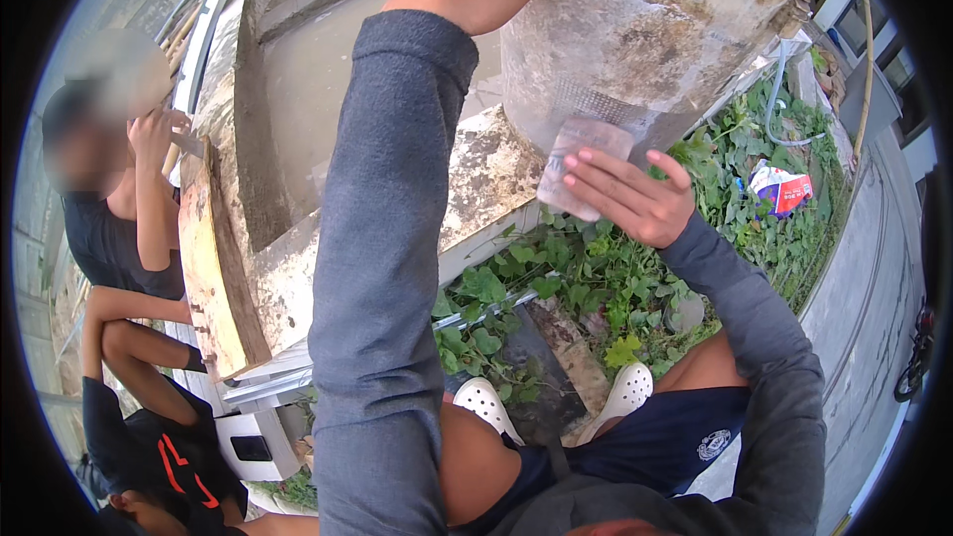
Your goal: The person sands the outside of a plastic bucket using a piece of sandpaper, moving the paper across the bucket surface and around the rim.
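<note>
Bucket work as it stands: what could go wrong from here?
The bucket might slide off the narrow concrete ledge, toward the basin or the leafy vines. The translucent plastic piece may drop: the right hand lays its fingers over it, without a visible thumb grip. Footing could slip, since the white clogs stand close to the vines.
</note>
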Demonstrator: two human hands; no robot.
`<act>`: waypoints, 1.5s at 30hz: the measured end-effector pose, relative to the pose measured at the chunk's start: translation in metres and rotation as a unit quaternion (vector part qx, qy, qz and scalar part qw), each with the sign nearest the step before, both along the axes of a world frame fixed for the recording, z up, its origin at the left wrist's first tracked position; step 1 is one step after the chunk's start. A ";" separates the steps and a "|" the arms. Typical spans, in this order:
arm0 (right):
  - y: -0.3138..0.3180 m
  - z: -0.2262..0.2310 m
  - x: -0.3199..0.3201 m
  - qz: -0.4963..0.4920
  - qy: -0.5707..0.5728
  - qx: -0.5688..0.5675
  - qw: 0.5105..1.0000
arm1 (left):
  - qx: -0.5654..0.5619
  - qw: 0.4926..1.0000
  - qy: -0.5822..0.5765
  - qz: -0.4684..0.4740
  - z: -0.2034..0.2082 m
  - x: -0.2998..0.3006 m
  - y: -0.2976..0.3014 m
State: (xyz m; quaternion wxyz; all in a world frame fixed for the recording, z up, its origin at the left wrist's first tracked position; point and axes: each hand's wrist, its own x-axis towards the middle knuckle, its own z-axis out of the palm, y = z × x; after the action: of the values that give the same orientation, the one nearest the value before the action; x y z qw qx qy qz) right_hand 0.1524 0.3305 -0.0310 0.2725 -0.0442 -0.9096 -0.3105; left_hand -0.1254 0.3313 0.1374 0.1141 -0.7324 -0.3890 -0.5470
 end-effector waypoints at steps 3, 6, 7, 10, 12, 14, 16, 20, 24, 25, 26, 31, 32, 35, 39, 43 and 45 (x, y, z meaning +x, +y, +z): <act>0.021 -0.014 0.011 -0.057 -0.045 -0.035 0.997 | 0.015 1.000 0.014 0.017 -0.004 0.004 0.000; 0.019 -0.042 0.018 -0.035 -0.074 -0.088 0.993 | 0.022 0.998 0.025 0.056 0.000 0.009 0.002; 0.018 -0.046 0.018 -0.030 -0.090 -0.094 0.991 | 0.021 0.997 0.026 0.062 0.002 0.009 0.001; 0.001 -0.034 0.014 -0.007 -0.130 -0.114 0.985 | 0.016 0.998 0.011 0.059 -0.002 0.009 -0.002; -0.008 -0.024 0.011 0.001 -0.116 -0.128 0.985 | 0.027 0.998 0.017 0.052 -0.005 0.009 -0.011; -0.013 -0.016 0.009 0.009 -0.106 -0.138 0.985 | 0.025 0.998 0.015 0.056 -0.005 0.008 -0.016; -0.017 -0.010 0.006 0.018 -0.099 -0.143 0.985 | 0.008 0.998 0.008 0.067 -0.002 0.001 -0.019; -0.021 -0.014 0.004 0.036 -0.127 -0.155 0.979 | 0.022 0.998 0.006 0.060 -0.001 -0.001 -0.013; -0.025 -0.023 -0.001 0.067 -0.132 -0.170 0.974 | 0.025 0.999 0.018 0.042 -0.001 0.003 -0.023; -0.026 -0.025 -0.002 0.074 -0.133 -0.171 0.973 | 0.021 0.999 0.014 0.043 -0.001 -0.002 -0.014; -0.025 -0.025 -0.002 0.081 -0.127 -0.172 0.974 | 0.011 0.999 0.009 0.042 0.002 0.000 -0.014; -0.024 -0.027 -0.003 0.077 -0.132 -0.175 0.973 | -0.025 0.999 0.002 0.031 -0.004 -0.011 -0.014; -0.026 -0.027 -0.006 0.083 -0.124 -0.185 0.971 | -0.028 1.000 -0.003 0.011 -0.003 -0.012 -0.017; -0.028 -0.033 -0.017 0.121 -0.123 -0.169 0.970 | -0.039 0.999 0.001 -0.030 0.009 -0.015 -0.030; -0.025 -0.037 -0.006 0.118 -0.126 -0.171 0.970 | -0.108 0.989 -0.040 -0.093 0.012 0.013 -0.037; -0.021 -0.041 -0.007 0.134 -0.080 -0.168 0.973 | -0.143 0.980 -0.062 -0.121 0.014 0.025 -0.036; -0.018 -0.036 -0.004 0.116 -0.106 -0.169 0.973 | -0.131 0.982 -0.083 -0.104 0.010 0.028 -0.028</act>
State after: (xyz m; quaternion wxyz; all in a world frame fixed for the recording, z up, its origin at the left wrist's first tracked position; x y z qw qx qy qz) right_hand 0.1482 0.3126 -0.0666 0.1973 0.0496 -0.9715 -0.1218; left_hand -0.0977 0.3032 0.1478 -0.0728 -0.7295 -0.3873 -0.5591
